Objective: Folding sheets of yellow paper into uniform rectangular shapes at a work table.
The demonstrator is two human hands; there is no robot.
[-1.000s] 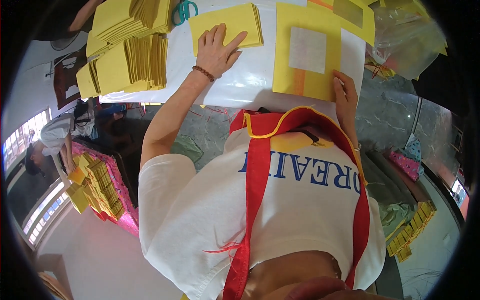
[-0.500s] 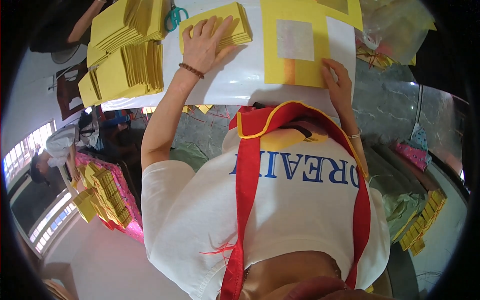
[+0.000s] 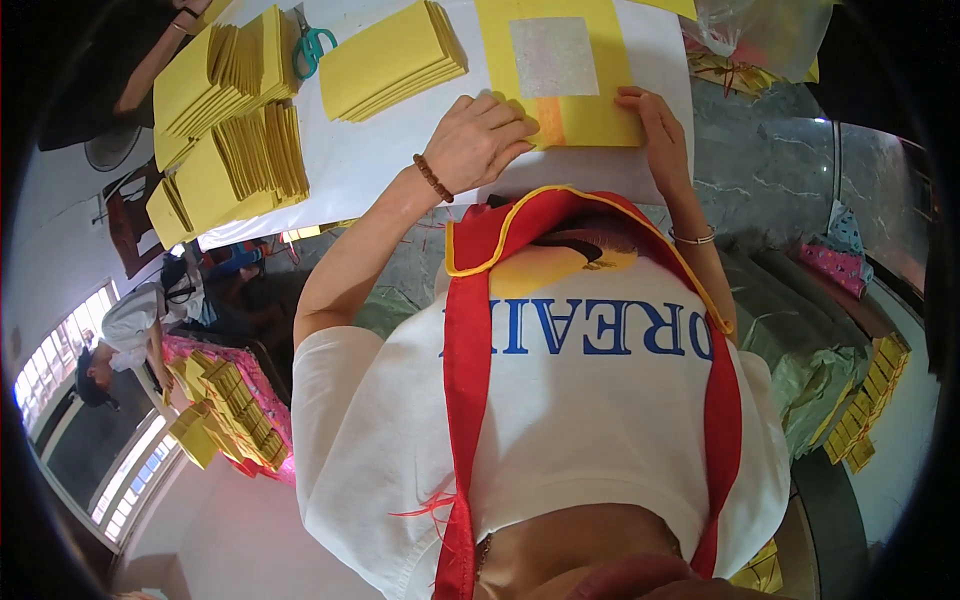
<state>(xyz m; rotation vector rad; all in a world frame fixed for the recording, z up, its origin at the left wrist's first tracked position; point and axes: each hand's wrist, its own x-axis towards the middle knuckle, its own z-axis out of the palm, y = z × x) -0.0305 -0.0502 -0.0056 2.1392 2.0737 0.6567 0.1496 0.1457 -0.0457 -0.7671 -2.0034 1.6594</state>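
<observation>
A large yellow paper sheet (image 3: pixel 585 110) with a silver square (image 3: pixel 553 56) in its middle lies on the white table (image 3: pixel 380 155) in front of me. My left hand (image 3: pixel 475 140), a bead bracelet on its wrist, is curled on the sheet's near left edge, where an orange strip shows. My right hand (image 3: pixel 655 130), with a thin bangle on the wrist, lies with its fingers on the sheet's near right corner. Both hands press the same sheet.
A stack of yellow sheets (image 3: pixel 390 60) lies left of my left hand. Farther left are piles of folded yellow papers (image 3: pixel 230 130) and green-handled scissors (image 3: pixel 312 45). Another person's arm (image 3: pixel 150 60) reaches in at top left. A pink bin of yellow bundles (image 3: pixel 235 410) stands below left.
My left hand has left the stack of yellow sheets and come right onto the big sheet's near edge. The sheet now lies closer to me, with my right hand still on it.
</observation>
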